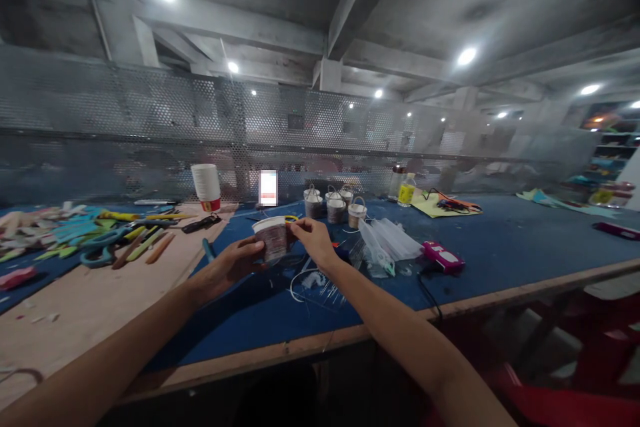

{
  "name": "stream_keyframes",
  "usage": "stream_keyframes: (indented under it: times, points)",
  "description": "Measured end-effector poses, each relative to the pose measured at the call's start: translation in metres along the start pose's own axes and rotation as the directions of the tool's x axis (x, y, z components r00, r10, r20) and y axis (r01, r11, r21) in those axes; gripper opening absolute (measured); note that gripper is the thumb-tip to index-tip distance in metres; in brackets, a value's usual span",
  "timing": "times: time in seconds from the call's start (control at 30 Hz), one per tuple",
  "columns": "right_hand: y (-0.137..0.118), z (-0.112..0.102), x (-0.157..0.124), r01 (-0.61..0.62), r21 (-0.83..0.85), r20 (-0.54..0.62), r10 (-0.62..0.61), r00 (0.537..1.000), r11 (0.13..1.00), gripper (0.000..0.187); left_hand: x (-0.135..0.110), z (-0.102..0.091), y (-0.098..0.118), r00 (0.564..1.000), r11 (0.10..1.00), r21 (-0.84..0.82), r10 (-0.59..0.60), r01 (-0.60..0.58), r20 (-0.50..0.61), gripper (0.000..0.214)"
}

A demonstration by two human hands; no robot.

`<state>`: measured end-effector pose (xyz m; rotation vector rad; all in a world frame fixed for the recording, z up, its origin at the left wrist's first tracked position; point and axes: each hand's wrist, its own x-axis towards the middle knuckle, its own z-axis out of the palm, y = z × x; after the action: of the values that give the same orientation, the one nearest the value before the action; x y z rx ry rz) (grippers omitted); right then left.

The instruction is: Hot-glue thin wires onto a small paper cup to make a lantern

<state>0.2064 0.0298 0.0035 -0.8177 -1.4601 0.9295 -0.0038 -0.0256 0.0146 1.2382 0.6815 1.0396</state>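
Observation:
My left hand (235, 265) is closed round the left side of a paper cup (273, 241), raised over the blue table. The cup has a white rim, and its side looks wrapped in brownish strands. At its right side, the fingertips of my right hand (314, 240) are pinched together close to the wall; whatever they hold is too small to make out. Just behind the cup shows part of a yellow ring-shaped thing (291, 219). Beyond my right hand stand several small cups with handles (335, 208), wrapped like little buckets.
Scissors (103, 247) and craft knives lie on a board at left, near a stack of white paper cups (206, 183). Right of my hands are clear plastic bags (390, 240), loose wires and a magenta device (443, 257) with a cable. A perforated metal screen (280, 127) runs behind.

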Motion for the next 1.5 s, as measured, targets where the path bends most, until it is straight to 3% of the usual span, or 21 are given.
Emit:
stream_keyframes:
  times: [0.23, 0.53, 0.73, 1.17, 1.4, 1.5]
  points:
    - [-0.003, 0.002, -0.005, 0.046, -0.193, -0.004, -0.048, 0.999, 0.980, 0.018, 0.002, 0.006, 0.000, 0.998, 0.993, -0.114, -0.039, 0.033, -0.052, 0.033]
    - [-0.006, 0.008, -0.011, 0.085, -0.296, 0.028, -0.080, 0.996, 0.952, 0.013, 0.004, 0.011, -0.002, 0.986, 0.999, -0.004, -0.049, 0.049, -0.158, 0.036]
    - [-0.009, 0.007, -0.012, 0.105, -0.323, 0.032, -0.100, 0.994, 0.940, 0.013, 0.006, 0.009, -0.002, 0.991, 0.999, -0.046, -0.010, 0.004, -0.135, 0.034]
    - [-0.010, 0.004, -0.008, 0.077, -0.274, 0.046, -0.067, 0.997, 0.959, 0.015, 0.003, 0.009, 0.001, 1.000, 0.998, -0.058, 0.003, -0.004, -0.022, 0.042]
    - [-0.005, 0.005, -0.007, 0.081, -0.198, 0.051, -0.072, 0.996, 0.977, 0.017, 0.000, 0.015, 0.006, 1.000, 0.998, -0.067, -0.005, 0.003, -0.030, 0.043]
    - [-0.011, 0.006, -0.012, 0.075, -0.151, 0.065, -0.066, 0.996, 0.986, 0.015, 0.001, 0.013, 0.004, 0.996, 0.999, -0.053, 0.005, -0.009, -0.086, 0.046]
